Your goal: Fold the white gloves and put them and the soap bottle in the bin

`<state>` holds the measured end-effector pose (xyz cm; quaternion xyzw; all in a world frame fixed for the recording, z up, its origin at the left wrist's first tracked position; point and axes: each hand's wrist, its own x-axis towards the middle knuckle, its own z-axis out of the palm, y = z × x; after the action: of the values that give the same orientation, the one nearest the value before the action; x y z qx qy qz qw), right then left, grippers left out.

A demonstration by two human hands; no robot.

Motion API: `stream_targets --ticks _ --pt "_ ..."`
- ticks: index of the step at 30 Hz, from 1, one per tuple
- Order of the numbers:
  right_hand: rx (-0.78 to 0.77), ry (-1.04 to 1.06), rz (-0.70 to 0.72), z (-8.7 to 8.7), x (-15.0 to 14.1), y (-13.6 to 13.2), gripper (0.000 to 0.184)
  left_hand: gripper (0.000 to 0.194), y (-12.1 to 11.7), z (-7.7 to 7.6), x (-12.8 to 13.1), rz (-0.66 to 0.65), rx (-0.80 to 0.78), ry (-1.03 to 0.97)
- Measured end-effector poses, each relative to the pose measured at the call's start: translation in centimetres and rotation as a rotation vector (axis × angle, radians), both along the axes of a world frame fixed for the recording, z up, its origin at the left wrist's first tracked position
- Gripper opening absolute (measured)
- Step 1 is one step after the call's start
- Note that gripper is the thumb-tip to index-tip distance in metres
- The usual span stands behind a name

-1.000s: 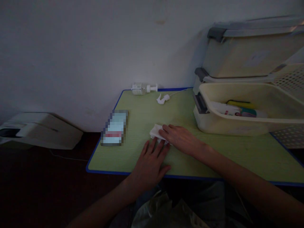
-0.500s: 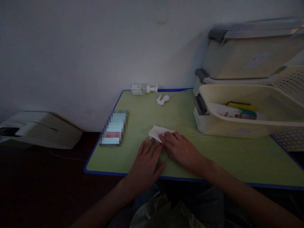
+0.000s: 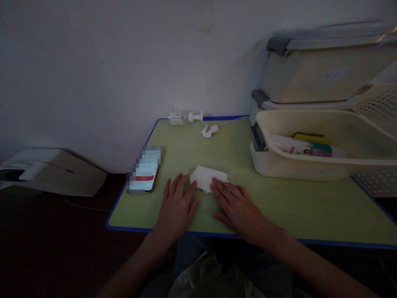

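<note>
- From where I stand, the white cloth (image 3: 208, 178) lies spread flat on the green, blue-edged tabletop (image 3: 186, 151), between the person's hands and close to the near edge.
- The left hand (image 3: 175, 209) is open, palm down, its fingers fanned out; the index fingertip touches the left end of the cloth.
- The right hand (image 3: 242, 209) is open too, fingers stretched over the right end of the cloth, the thumb resting lower down; I see no grip closed around anything.
- Over to the left lies a phone (image 3: 147, 165), its screen lit and partly blurred out.
- At the far edge, by the wall, a clear pump bottle (image 3: 180, 117) lies on its side, and just to its near right is a white spray head (image 3: 210, 131) with a thin tube.
- On the right sits an open cream bin (image 3: 304, 169) holding a white bottle (image 3: 290, 144) and something yellow (image 3: 312, 137).
- Beyond that bin I can see a lidded box (image 3: 313, 76) with grey clips, and a perforated basket (image 3: 380, 101) at the far right.
</note>
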<state>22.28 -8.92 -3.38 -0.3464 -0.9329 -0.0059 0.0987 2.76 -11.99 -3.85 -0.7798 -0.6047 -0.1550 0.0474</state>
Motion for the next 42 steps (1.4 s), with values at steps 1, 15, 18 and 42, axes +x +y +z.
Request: stream_targets --ticks 1,15,18,42 --pt "-0.004 -0.001 0.002 -0.1 0.1 -0.1 0.057 0.036 -0.1 0.0 0.0 -0.008 0.003 0.016" --pt "-0.049 -0.008 -0.087 0.4 -0.7 -0.8 0.067 0.034 6.3 3.4 1.6 -0.447 -0.118 0.008" --pt "-0.075 -0.017 -0.098 0.3 -0.7 -1.1 0.063 0.037 7.7 2.1 1.9 -0.584 -0.225 0.044" --pt "-0.06 0.114 -0.14 -1.3 -1.8 2.3 0.08 0.053 7.2 -0.4 1.8 -0.537 -0.19 0.222"
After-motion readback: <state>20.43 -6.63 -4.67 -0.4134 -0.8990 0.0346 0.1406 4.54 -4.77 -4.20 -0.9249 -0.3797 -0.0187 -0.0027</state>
